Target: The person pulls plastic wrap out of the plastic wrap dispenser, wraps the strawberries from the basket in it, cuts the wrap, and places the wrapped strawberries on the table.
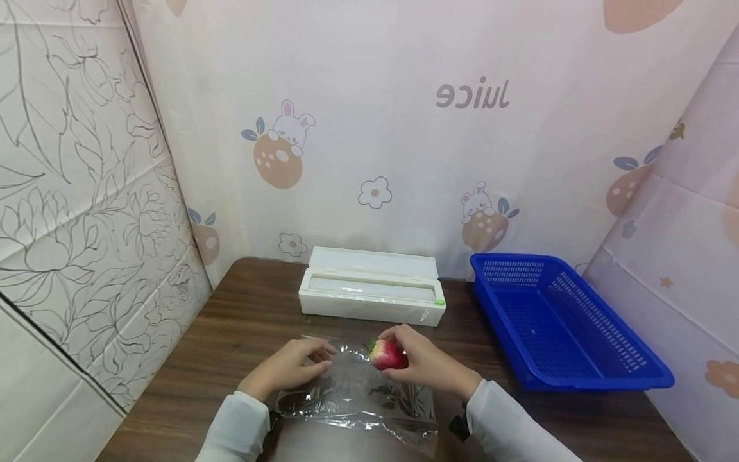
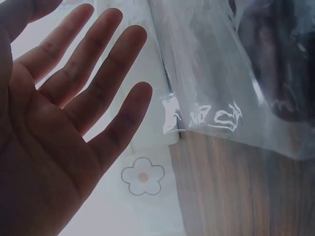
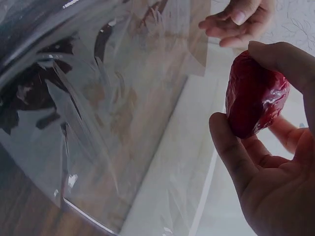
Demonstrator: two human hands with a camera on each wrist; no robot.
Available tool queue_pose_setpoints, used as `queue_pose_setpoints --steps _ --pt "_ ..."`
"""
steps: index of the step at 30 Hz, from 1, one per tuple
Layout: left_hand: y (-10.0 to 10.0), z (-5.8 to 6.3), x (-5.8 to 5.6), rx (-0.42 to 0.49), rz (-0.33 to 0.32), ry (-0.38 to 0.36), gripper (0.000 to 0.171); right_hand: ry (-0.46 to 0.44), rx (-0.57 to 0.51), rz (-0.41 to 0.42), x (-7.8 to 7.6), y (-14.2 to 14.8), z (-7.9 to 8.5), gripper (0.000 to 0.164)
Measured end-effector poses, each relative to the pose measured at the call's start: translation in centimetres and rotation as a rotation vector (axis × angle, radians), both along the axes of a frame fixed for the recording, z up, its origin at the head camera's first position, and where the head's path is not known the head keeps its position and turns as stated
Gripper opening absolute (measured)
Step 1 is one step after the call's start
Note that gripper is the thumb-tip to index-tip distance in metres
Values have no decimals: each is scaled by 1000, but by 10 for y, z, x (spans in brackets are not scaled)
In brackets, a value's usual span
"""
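Note:
A red strawberry [image 1: 389, 355] with a pale top and a bit of green is held between the thumb and fingers of my right hand [image 1: 424, 362]. Its glossy dark red side faces the right wrist view, where the strawberry [image 3: 256, 96] sits at the fingertips. Below both hands, a clear sheet of cling film [image 1: 352, 405] is spread over the table, wrinkled and shiny. My left hand [image 1: 291, 366] is over the left part of the film and holds nothing. In the left wrist view its fingers [image 2: 106, 78] are spread and loosely extended.
Behind the hands stands a white cling film dispenser [image 1: 369, 305], its lid raised and a roll inside. At the right is a blue plastic basket [image 1: 502, 321] with perforated sides. The brown wooden table [image 1: 231, 321] meets a patterned wall covering [image 1: 375, 128] at the back.

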State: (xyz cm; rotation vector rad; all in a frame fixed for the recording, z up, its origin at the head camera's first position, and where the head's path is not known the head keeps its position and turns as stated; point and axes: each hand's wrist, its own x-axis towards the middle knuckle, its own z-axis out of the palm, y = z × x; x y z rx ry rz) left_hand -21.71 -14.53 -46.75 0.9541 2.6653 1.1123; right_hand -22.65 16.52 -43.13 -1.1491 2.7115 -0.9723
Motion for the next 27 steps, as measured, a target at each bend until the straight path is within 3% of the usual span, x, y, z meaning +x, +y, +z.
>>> queue_pose_setpoints --steps 4,11,16,27 --pt "2 -4 -1 19 -21 11 28 -18 16 7 3 -5 -7 54" --pt "7 -9 2 26 -50 -48 27 -112 116 -8 12 -18 -21 54" --pt "9 -11 4 17 -54 -82 27 -102 163 -26 16 -24 -28 54" --pt "12 -13 8 28 -75 -141 32 -141 129 -3 23 -33 -40 51"
